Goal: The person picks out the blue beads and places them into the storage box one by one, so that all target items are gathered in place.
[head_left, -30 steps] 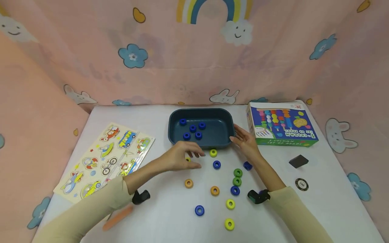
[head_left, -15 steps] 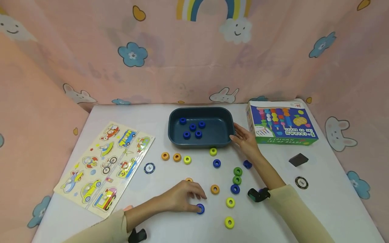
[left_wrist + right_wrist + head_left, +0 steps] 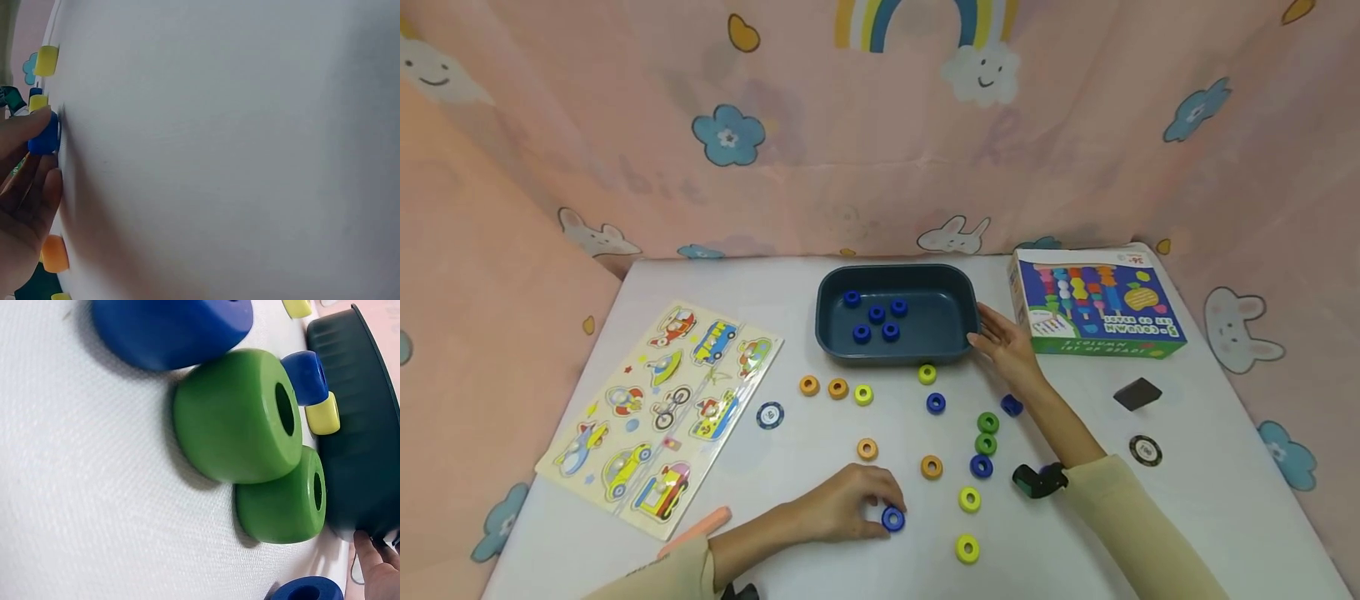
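In the head view, a person's left hand [image 3: 846, 504] pinches a blue bead [image 3: 892, 528] between thumb and finger, at a spot well toward the person from a dark tray [image 3: 895, 360]. The right hand [image 3: 1011, 354] rests extended fingers against the tray's right end, thumb apart from them. Six blue beads [image 3: 876, 314] sit inside the tray; a picture puzzle board [image 3: 647, 425] lies to its left, a boxed bead set [image 3: 1097, 304] to its right.

In the left wrist view, thumb and fingers flank the pinched bead, while an orange bead [image 3: 55, 254] lies closer to the tray.

In the right wrist view, fingertips touch the tray's wall near its base, and two green beads [image 3: 228, 419] lie near the tray, with a yellow bead [image 3: 322, 415] just beside it.
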`<state>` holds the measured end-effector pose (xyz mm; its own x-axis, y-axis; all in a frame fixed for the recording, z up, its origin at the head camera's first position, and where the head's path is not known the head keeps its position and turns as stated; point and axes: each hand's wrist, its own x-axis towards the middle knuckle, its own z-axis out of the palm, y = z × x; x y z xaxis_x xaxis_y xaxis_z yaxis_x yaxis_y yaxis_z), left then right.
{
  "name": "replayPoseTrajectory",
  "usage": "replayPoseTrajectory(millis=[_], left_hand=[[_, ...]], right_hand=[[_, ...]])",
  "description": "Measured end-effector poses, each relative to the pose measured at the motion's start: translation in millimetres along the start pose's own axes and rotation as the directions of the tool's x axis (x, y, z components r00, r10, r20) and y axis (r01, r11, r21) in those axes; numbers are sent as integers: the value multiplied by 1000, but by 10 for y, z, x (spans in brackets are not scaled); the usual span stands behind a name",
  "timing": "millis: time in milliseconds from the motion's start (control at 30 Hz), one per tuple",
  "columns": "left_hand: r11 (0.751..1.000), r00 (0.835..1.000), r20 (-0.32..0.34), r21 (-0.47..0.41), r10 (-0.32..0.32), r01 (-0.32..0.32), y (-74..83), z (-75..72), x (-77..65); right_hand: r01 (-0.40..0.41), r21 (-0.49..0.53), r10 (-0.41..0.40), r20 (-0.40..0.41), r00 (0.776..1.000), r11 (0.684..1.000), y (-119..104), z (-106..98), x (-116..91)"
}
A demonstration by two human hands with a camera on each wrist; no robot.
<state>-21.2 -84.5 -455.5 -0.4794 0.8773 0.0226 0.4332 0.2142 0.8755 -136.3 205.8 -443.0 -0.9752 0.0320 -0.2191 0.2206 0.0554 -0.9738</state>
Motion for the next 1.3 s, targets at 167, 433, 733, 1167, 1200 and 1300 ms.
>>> replayPoseTrajectory(millis=[167,433,733,1167,1200,1300], left_hand=[[1000,1000,-22,-21,-17,16,42,-106,47],[993,986,-161,-115,-42,23,205,-532,257],[996,948,-309,-73,-73,53,56,-1164,663],[963,876,-421,16,-236,267,-249,-1706,1229],[958,871,-422,26,-250,287,-271,-1716,1258],[945,863,-427,51,-272,323,-332,-1734,1334]], right_hand=[[0,6,0,2,1000,1000,1,3,-8],[-16,-1,16,-13,1000,1000,13,7,-15],[-8,-9,8,-1,1000,1000,-12,-2,-12],[41,2,-41,7,999,999,19,-9,17],[37,0,-37,1,999,999,30,-10,17],[35,-2,-35,-4,999,999,36,-9,10]])
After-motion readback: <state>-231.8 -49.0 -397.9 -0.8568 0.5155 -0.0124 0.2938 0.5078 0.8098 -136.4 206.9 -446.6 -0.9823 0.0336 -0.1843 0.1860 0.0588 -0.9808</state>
